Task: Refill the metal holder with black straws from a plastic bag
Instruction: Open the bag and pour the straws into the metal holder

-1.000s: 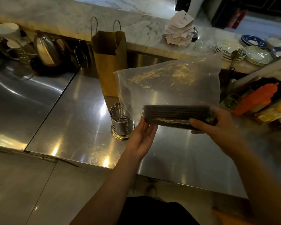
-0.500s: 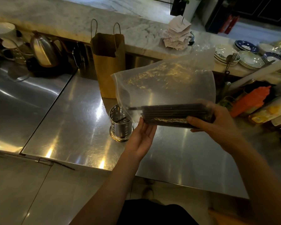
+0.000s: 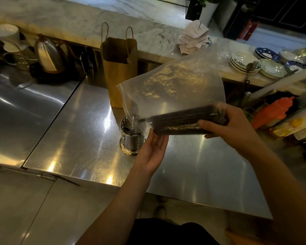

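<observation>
The right hand [image 3: 231, 126] is closed around one end of a bundle of straws [image 3: 182, 121], gripping them through the bag [image 3: 173, 89], thumb on the near side and fingers wrapped behind. The left hand [image 3: 153, 149] is open, palm up and fingers spread loosely, its fingertips just under the bundle's free end; whether they touch the bag cannot be told. The straws lie nearly level along the bag's bottom edge, tilted slightly down to the left, one straw tip poking out past the rest toward the holder [image 3: 131, 137]. The bag is clear plastic, and most of it stands up empty above the straws. The holder is a perforated metal cup standing upright on the steel tabletop [image 3: 74, 131], just left of and below the bundle. Behind it stands a brown paper bag [image 3: 119, 71] with handles. A kettle [image 3: 49, 56] sits far left; stacked plates [image 3: 244, 62] rest on the marble ledge at right.
</observation>
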`<action>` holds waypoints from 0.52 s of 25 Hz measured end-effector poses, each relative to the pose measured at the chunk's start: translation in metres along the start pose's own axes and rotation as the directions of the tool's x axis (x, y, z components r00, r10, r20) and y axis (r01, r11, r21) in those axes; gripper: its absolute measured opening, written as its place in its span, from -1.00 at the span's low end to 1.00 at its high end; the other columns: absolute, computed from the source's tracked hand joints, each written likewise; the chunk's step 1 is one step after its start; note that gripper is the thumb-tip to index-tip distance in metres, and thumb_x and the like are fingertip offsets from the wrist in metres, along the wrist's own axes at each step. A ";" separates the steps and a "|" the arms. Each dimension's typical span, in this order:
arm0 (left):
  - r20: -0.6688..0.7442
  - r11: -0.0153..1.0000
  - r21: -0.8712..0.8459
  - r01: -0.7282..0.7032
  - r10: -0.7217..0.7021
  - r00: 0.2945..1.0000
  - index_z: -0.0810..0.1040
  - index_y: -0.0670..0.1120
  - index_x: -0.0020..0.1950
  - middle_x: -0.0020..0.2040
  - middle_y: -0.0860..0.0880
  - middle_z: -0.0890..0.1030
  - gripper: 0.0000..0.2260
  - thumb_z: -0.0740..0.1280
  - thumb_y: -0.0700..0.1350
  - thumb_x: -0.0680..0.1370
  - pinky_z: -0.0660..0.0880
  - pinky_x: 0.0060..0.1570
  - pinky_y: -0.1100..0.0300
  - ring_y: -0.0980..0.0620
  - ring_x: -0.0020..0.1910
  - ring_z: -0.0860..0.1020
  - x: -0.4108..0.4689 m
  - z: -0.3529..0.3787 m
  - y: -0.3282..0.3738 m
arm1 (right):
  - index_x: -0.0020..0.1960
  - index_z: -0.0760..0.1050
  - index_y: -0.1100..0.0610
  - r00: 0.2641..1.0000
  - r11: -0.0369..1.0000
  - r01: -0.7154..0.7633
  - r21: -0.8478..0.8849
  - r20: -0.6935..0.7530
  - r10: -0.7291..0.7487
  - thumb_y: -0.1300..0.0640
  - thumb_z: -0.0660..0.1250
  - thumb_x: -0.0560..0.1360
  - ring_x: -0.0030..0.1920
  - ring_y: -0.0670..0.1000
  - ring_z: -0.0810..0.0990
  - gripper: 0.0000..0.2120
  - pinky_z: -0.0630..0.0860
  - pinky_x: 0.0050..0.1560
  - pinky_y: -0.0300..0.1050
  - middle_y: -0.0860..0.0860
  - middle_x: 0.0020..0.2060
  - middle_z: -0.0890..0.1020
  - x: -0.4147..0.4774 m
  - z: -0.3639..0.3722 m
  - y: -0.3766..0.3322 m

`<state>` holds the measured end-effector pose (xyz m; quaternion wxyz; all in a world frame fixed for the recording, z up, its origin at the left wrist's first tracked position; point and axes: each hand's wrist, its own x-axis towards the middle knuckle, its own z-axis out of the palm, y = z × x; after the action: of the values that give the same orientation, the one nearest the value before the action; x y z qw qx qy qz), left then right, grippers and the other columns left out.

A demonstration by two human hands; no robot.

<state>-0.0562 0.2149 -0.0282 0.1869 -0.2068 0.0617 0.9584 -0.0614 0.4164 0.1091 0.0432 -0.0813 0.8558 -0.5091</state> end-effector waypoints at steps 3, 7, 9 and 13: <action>-0.020 1.000 -0.013 0.001 -0.002 1.000 0.49 -0.19 0.33 0.31 -0.22 0.55 -0.69 0.25 -0.13 0.61 0.49 0.24 0.01 -0.12 0.31 0.53 0.001 -0.002 0.000 | 0.15 0.53 0.08 1.000 1.000 -0.002 -0.017 0.018 0.002 0.18 0.42 0.47 0.02 -0.02 0.66 -0.73 0.65 -0.18 -0.16 -0.01 0.04 0.63 0.004 0.000 -0.004; -0.040 0.999 -0.049 0.006 -0.008 0.999 0.47 -0.19 0.35 0.30 -0.21 0.56 -0.67 0.26 -0.14 0.60 0.51 0.22 0.00 -0.12 0.28 0.55 0.001 -0.003 -0.001 | 0.14 0.54 0.06 1.000 0.999 -0.002 -0.038 0.026 0.003 0.16 0.42 0.46 0.02 -0.01 0.66 -0.74 0.65 -0.19 -0.15 -0.02 0.04 0.63 0.007 0.002 -0.006; -0.032 0.997 -0.078 0.014 -0.016 0.999 0.45 -0.19 0.37 0.29 -0.22 0.57 -0.65 0.27 -0.15 0.60 0.52 0.22 -0.01 -0.12 0.27 0.56 -0.001 -0.004 -0.002 | 0.14 0.53 0.05 1.000 0.998 0.004 -0.057 0.022 -0.003 0.15 0.42 0.46 0.01 -0.01 0.66 -0.74 0.65 -0.20 -0.17 -0.02 0.04 0.62 0.008 0.004 -0.009; -0.018 0.995 -0.095 0.018 -0.020 1.000 0.47 -0.19 0.35 0.29 -0.22 0.57 -0.67 0.26 -0.13 0.61 0.50 0.24 -0.01 -0.13 0.27 0.56 0.000 -0.001 0.000 | 0.16 0.53 0.07 1.000 0.996 0.015 -0.090 -0.014 -0.016 0.12 0.42 0.46 0.01 -0.02 0.65 -0.73 0.64 -0.21 -0.17 0.00 0.05 0.62 0.009 0.005 -0.015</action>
<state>-0.0553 0.2146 -0.0293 0.1855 -0.2252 0.0157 0.9564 -0.0678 0.4035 0.1196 0.0292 -0.0861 0.8775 -0.4708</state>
